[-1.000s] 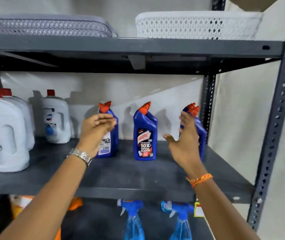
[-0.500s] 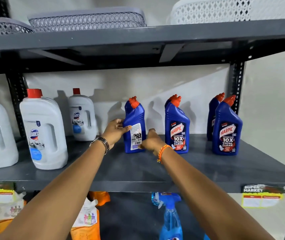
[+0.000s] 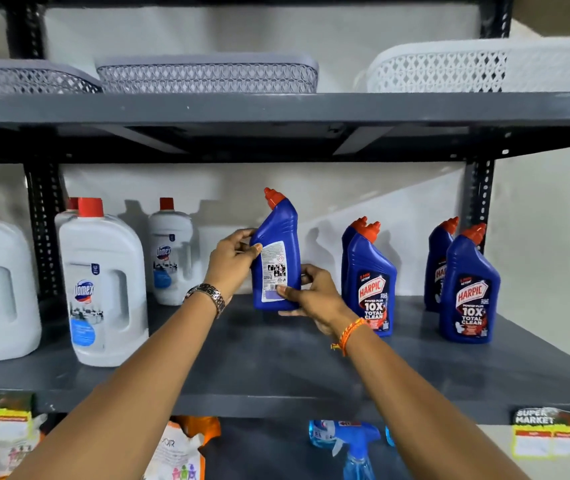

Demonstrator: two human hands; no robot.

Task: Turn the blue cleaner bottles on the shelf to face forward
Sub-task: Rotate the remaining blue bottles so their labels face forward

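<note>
A grey metal shelf (image 3: 276,362) runs across the view, seen from just below eye height. At its left end stand white jugs (image 3: 101,289) with red caps, their labels facing out. Near the middle, two bare hands hold one blue bottle (image 3: 276,251) with a red cap, tilted slightly, its base at or just above the shelf; which cannot be told. Its white back label with small print faces the viewer. The left hand (image 3: 231,261), with a metal watch (image 3: 209,297) on the wrist, clasps the bottle's left edge, thumb on the front and fingers wrapped behind. The right hand (image 3: 314,296), with an orange thread band (image 3: 347,336) on the wrist, clamps the lower right corner, thumb pressed on the label's bottom. To the right, well apart from the held one, a pair of blue bottles (image 3: 370,278) stands one behind the other, the front label showing. Further right, near the post, a second pair (image 3: 467,289) stands the same way. On the shelf above sit grey baskets (image 3: 207,76) and a white basket (image 3: 467,67). Below, a spray bottle (image 3: 353,448) shows.
</note>
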